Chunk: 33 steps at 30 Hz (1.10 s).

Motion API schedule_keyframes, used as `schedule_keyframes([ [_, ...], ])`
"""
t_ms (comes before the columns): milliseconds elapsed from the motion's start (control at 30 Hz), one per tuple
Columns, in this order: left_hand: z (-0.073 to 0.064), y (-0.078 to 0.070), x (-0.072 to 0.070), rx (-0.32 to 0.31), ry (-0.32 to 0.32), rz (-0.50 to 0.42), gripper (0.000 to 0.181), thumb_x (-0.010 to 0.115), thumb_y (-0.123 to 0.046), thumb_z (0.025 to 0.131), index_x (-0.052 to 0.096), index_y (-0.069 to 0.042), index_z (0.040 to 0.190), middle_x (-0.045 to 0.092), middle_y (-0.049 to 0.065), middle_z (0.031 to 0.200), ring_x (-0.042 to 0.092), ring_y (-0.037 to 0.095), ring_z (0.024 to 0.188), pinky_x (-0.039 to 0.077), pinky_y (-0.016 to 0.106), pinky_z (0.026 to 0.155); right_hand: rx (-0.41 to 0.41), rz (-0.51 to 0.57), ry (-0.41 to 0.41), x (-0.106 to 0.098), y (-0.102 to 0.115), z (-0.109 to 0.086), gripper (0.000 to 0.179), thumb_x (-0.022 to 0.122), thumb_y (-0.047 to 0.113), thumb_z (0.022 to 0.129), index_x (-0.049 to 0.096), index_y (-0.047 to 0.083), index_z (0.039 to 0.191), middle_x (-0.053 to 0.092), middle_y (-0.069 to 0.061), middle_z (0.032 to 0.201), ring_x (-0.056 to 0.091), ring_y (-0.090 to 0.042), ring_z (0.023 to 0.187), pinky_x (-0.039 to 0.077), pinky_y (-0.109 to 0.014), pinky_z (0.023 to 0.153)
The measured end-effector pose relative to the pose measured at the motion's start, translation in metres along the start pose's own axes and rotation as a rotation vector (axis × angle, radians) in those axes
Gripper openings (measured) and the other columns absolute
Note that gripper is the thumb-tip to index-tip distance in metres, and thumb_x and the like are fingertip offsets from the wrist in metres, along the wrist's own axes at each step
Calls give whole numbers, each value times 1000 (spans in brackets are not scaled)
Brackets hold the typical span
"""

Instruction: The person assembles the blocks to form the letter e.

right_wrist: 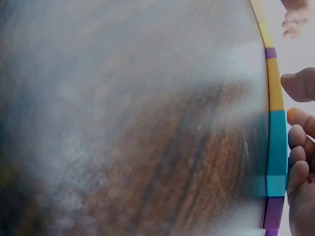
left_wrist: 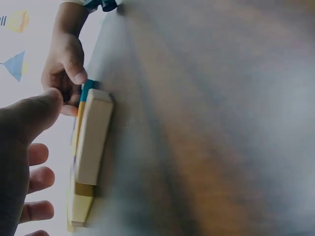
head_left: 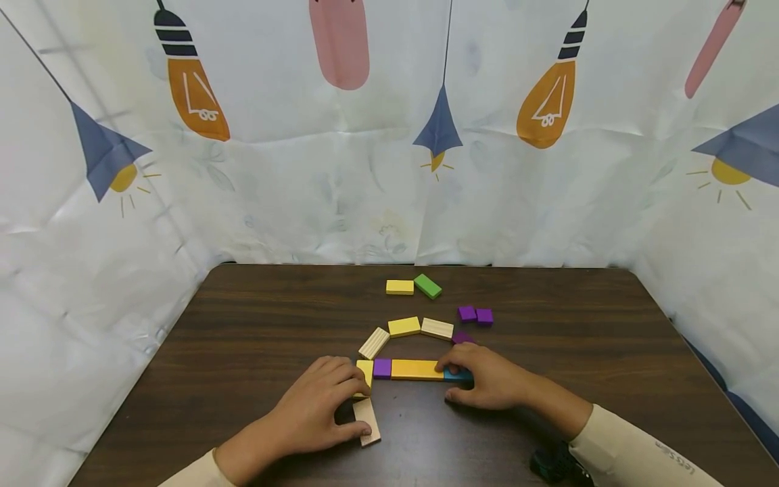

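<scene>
My left hand (head_left: 322,406) reaches over a pale wooden block (head_left: 368,423) and a yellow block (head_left: 364,368) at the left end of the layout. Its thumb lies at the pale block; its fingertips are by the yellow one. In the left wrist view, thumb and fingers (left_wrist: 41,179) stand apart. My right hand (head_left: 487,375) hovers low around a teal block (head_left: 458,375), partly hidden beneath it. One finger reaches the right end of a long orange block (head_left: 415,370). In the right wrist view, its fingertips are beside the teal block, thumb spread away.
A small purple block (head_left: 382,368) adjoins the orange one. Behind this row curve wooden (head_left: 374,343), yellow (head_left: 404,327) and purple (head_left: 462,337) blocks. Farther back lie a green block (head_left: 428,286), a yellow block (head_left: 399,287) and two purple cubes (head_left: 475,316) on the dark wooden table (head_left: 274,304).
</scene>
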<state>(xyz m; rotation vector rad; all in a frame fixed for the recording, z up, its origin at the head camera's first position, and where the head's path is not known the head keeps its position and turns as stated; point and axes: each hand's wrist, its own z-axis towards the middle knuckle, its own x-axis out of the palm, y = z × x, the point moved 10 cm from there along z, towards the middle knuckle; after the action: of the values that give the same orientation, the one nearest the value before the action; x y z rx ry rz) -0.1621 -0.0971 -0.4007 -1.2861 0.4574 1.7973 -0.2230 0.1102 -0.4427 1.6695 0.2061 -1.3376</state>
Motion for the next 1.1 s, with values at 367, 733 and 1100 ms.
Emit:
schedule_keyframes([
  [367,35,3,16,17,107,-51,41,79,-43,89,67,-20,121,60,-8,122,54,15,122,45,42,102,-9,12,-1,1,0,-1,35,77,27,93,67,19,125,58,12,104,52,-8,94,48,-29,83],
  [733,64,11,46,-26,248,-66,45,72,-46,94,66,-21,130,61,-8,128,53,15,126,42,44,106,2,22,8,2,-2,-1,34,76,30,93,66,20,124,58,12,103,52,-7,94,48,-29,83],
  [1100,72,13,59,-62,333,-64,45,66,-50,97,64,-25,135,62,-11,134,51,18,131,37,50,112,-7,18,5,0,-1,-1,34,76,30,94,66,19,124,58,13,103,52,-7,94,48,-30,84],
])
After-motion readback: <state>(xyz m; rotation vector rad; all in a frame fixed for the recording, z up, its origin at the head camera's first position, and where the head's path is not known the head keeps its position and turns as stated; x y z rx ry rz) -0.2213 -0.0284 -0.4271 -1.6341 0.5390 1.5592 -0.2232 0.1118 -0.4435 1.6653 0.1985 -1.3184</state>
